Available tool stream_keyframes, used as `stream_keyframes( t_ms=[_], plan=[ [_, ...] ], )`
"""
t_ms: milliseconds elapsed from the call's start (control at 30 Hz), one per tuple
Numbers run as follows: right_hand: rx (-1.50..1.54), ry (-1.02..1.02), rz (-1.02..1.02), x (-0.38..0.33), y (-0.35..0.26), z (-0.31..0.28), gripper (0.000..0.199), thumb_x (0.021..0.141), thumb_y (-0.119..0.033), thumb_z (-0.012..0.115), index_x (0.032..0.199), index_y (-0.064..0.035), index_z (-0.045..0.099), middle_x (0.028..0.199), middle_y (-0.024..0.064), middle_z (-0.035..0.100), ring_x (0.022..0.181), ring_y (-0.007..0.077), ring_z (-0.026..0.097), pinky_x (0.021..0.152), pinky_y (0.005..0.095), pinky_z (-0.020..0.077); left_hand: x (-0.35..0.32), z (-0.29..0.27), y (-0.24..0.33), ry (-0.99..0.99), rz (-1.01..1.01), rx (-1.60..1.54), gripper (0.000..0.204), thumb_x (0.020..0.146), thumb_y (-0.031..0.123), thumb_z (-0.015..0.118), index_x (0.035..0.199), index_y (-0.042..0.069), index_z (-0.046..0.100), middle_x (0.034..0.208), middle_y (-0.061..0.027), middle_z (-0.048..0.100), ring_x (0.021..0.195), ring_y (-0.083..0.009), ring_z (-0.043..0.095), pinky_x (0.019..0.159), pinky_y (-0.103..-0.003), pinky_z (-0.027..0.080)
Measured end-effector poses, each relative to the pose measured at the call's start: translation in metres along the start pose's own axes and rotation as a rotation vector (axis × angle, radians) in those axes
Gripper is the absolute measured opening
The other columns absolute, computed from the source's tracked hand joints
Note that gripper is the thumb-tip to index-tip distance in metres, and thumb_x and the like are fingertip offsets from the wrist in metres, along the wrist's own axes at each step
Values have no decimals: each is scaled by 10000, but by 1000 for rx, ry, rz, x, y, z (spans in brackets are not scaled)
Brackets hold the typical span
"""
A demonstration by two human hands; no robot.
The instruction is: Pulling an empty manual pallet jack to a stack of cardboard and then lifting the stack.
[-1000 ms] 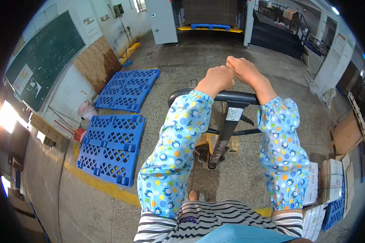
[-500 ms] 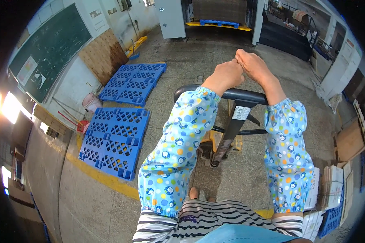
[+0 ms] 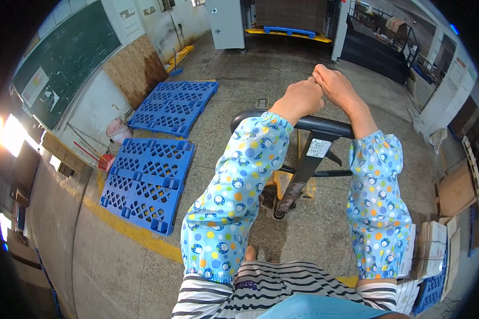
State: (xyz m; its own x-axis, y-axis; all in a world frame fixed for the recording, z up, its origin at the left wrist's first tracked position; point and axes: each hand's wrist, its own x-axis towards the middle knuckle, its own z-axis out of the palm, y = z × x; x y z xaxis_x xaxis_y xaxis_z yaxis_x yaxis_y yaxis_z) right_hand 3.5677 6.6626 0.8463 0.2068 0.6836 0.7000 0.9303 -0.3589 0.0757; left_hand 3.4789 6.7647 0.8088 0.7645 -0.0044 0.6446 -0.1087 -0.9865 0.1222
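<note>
My left hand (image 3: 299, 99) and my right hand (image 3: 335, 86) meet above the black loop handle (image 3: 324, 125) of a hand pallet truck. Both are closed with the fingers curled in, and their knuckles touch. Whatever may be pinched between the fingers is hidden. My left wrist lies over the handle's far bar, while my right wrist is by its right end. From the handle, a dark shaft (image 3: 299, 186) with a white label runs down to the truck's yellow base (image 3: 275, 184) on the floor. Blue dotted sleeve covers sheathe both forearms.
Two blue plastic pallets (image 3: 149, 181) lie on the left, with a pinkish bucket (image 3: 118, 129) and a red dustpan (image 3: 106, 161) beside them. Ahead stands a grey machine cabinet (image 3: 226, 24) next to a stack on a blue pallet (image 3: 290, 32). Bundled cardboard (image 3: 432, 247) sits at right.
The view has shifted slightly, and the floor pallets appear a little further left. My hands stay together above the handle, nearly unmoved.
</note>
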Motion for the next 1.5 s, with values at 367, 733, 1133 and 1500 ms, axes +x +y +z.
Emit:
stream_keyframes(
  t_ms=[367,733,1133,1500],
  plan=[
    [30,-89,-11,-4,6,4,246,907,-287,400,864,-58,477,775,190,585,751,381,565,613,457,423,5,9,-1,-71,-36,46,307,759,255,586,897,-14,637,916,-195,630,886,-330,606,785,-419,486],
    [89,-105,24,-4,13,10,240,898,-266,425,857,-38,488,764,190,577,717,360,547,622,421,408,9,20,-7,-46,5,23,305,780,271,569,878,-9,638,907,-188,632,876,-330,607,774,-423,485],
    [33,-144,58,-7,13,5,227,902,-268,427,855,-59,502,817,172,602,795,372,575,649,462,437,10,19,0,-61,-18,-1,292,760,263,565,870,2,637,867,-194,633,837,-342,612,759,-427,487],
    [48,-132,47,-8,21,9,255,904,-286,437,836,-49,500,765,161,585,719,345,560,613,429,419,13,23,0,-70,-12,20,285,776,269,563,869,12,643,872,-183,636,849,-330,611,765,-423,484]
  ],
)
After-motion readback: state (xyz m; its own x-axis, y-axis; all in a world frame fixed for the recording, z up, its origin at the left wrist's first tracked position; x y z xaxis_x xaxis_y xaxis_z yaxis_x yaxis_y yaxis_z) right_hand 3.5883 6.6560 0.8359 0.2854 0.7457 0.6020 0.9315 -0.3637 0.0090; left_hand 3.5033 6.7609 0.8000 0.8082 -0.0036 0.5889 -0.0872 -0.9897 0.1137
